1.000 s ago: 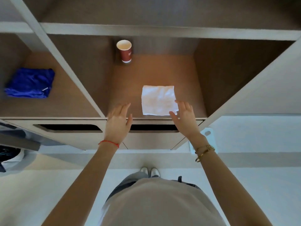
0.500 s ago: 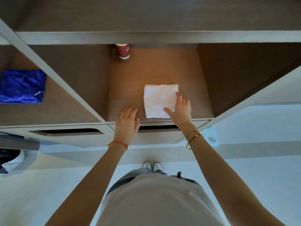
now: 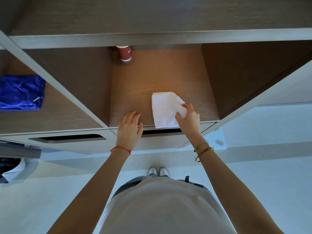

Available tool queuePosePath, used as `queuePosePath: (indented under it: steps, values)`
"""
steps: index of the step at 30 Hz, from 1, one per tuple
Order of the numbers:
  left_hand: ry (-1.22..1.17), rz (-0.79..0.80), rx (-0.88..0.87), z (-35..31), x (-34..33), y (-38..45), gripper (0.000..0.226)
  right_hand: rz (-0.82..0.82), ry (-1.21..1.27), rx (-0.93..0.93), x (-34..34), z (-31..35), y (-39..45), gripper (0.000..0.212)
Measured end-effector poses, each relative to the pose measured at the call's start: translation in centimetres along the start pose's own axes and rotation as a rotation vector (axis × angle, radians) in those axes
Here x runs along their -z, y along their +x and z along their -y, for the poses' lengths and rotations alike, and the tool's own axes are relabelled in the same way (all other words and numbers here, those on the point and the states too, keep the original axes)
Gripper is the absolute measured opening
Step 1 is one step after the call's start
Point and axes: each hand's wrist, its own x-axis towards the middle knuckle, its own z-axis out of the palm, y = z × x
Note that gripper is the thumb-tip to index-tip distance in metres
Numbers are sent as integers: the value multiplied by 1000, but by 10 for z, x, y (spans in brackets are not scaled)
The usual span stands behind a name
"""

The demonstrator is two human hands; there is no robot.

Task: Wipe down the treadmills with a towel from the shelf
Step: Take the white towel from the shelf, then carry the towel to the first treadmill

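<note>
Towel [image 3: 163, 110], white, lies near the front edge of the middle compartment of the shelf [image 3: 168, 78], on its wooden floor. Its right side is now bunched and lifted where half a second ago it lay flat as a square; the far right corner has folded inward, and the near edge reaches just over the shelf lip. Right hand [image 3: 188, 118] grips that right side, the fingers curled over the cloth and the thumb pinching from below, whereas before the fingers only lay straight on top of it. A second ago this hand hovered short of the towel with fingers spread.

Left hand [image 3: 130, 127] rests at the shelf's front edge, left of the towel and apart from it, fingers straight and loosely spread, holding nothing. It sits in much the same spot as in the earlier frames, only a little further in over the shelf floor. A red string circles the left wrist; gold bangles [image 3: 203, 150] circle the right.

Cup [image 3: 124, 53], red with a white base, stands upright at the back left of the same compartment, its top hidden by the board above. A blue cloth [image 3: 21, 92] lies folded in the compartment to the left. Both stay where they were.
</note>
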Motion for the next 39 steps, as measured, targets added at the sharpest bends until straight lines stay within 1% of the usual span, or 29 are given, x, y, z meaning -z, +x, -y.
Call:
queuePosePath:
  steps: [4,7,9,12,19,25,30,34,39]
  values:
    - [-38,-19,-14,-4,4,-4,37,-49,118,-19,14,-4,-18,32]
    - [-77,-32,-68,-9,8,-11,35,-59,189,-46,27,-4,-34,32]
    - [-100,-32,-123,-12,12,-16,33,-62,235,-82,36,-6,-47,31]
    - [-127,-22,-221,-18,17,-24,31,-113,322,-120,55,-13,-71,29]
    - [-166,81,-458,-52,23,-38,29,-239,459,-216,90,-41,-148,32]
    - [-177,178,-673,-107,18,-57,32,-426,576,-328,117,-68,-219,32]
    - [-163,231,-862,-168,5,-82,29,-599,615,-446,136,-104,-279,34]
    - [-177,286,-996,-224,-13,-116,30,-736,658,-523,159,-135,-336,33]
    - [-199,372,-1139,-301,-53,-180,30,-886,655,-610,197,-185,-423,33]
